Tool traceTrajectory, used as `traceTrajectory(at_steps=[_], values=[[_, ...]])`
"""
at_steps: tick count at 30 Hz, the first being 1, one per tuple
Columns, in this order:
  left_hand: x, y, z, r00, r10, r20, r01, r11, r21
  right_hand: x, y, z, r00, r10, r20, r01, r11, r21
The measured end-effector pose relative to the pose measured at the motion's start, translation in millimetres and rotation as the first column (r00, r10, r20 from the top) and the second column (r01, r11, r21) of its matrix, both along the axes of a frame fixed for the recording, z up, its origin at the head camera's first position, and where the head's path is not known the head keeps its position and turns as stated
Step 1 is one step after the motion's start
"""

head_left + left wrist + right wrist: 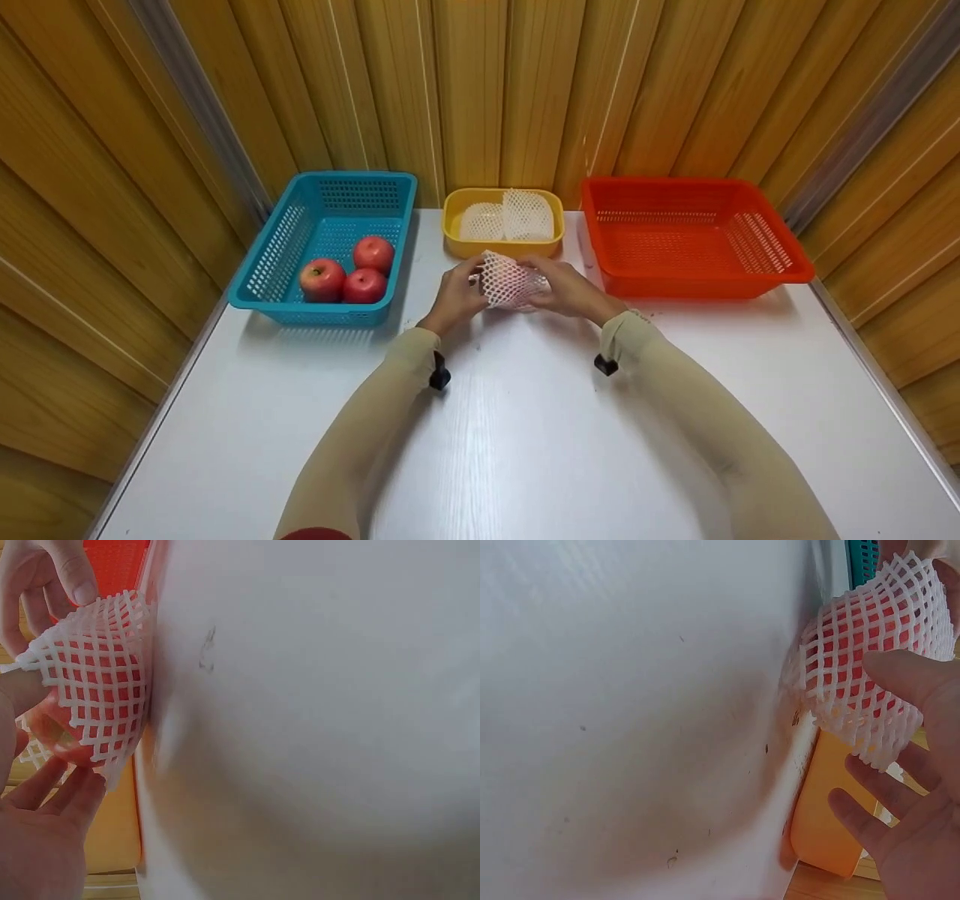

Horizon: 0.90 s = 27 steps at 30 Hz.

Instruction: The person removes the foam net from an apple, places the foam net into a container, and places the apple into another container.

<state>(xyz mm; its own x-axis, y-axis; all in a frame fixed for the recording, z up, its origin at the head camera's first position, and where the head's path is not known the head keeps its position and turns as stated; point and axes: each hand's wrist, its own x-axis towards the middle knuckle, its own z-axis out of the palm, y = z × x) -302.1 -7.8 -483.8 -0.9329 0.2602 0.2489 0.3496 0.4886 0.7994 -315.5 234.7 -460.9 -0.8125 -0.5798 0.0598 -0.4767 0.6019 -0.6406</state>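
Observation:
A red apple [56, 727] sits inside a white foam net sleeve [504, 282], held low over the table in front of the yellow basket. My left hand [459, 297] grips the left end, its thumb and fingers at the sleeve's open rim, where the apple's stem end shows in the left wrist view. At the other end, my right hand [568, 289] holds the sleeve, its thumb [904, 675] lying across the netting. Some of that hand's fingers spread away from the net in the right wrist view. Behind the sleeve, part of the right hand is hidden.
A blue basket [251, 298] with three apples [365, 286] stands at the left. The yellow basket [506, 250] at the back middle contains white foam nets [528, 216]. On the right is a red basket [697, 285]. Wooden panels [465, 90] enclose the white table [480, 450].

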Motion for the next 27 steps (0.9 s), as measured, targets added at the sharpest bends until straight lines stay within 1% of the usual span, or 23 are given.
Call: traceTrajectory(at_steps=[5, 9, 12, 17, 20, 24, 27], values=[[-1.9, 2.0, -2.6, 1.0, -0.008, 0.015, 0.009, 1.0, -0.028, 0.8, -3, -1.2, 1.0, 0.003, -0.014, -0.003, 1.0, 0.023], [-2.0, 1.5, -2.5, 0.999, -0.004, 0.037, 0.005, 1.0, -0.026, 0.6, -3, -0.7, 1.0, -0.001, -0.02, 0.002, 1.0, 0.009], [-1.6, -0.2, -1.4, 1.0, 0.0, 0.031, 0.001, 0.999, -0.034, 0.1, -4, 0.7, 0.999, -0.001, -0.034, 0.0, 1.0, -0.001], [-1.1, -3.0, -0.8, 1.0, -0.011, 0.004, 0.011, 0.998, -0.068, -0.1, -6, 2.3, 0.998, -0.015, -0.063, 0.015, 1.0, -0.011], [-0.4, -4.5, -0.2, 1.0, -0.022, 0.018, 0.023, 0.997, -0.075, 0.1, -8, 2.5, 0.994, -0.022, -0.107, 0.02, 1.0, -0.016], [2.2, -8.8, 0.8, 0.998, -0.015, 0.064, 0.019, 0.997, -0.074, -0.6, -11, 3.8, 0.981, 0.001, -0.196, -0.003, 1.0, -0.009], [4.6, -12.9, 1.8, 0.995, -0.008, 0.102, 0.015, 0.997, -0.072, -1.5, -15, 6.3, 0.971, 0.021, -0.236, -0.022, 1.0, 0.0]])
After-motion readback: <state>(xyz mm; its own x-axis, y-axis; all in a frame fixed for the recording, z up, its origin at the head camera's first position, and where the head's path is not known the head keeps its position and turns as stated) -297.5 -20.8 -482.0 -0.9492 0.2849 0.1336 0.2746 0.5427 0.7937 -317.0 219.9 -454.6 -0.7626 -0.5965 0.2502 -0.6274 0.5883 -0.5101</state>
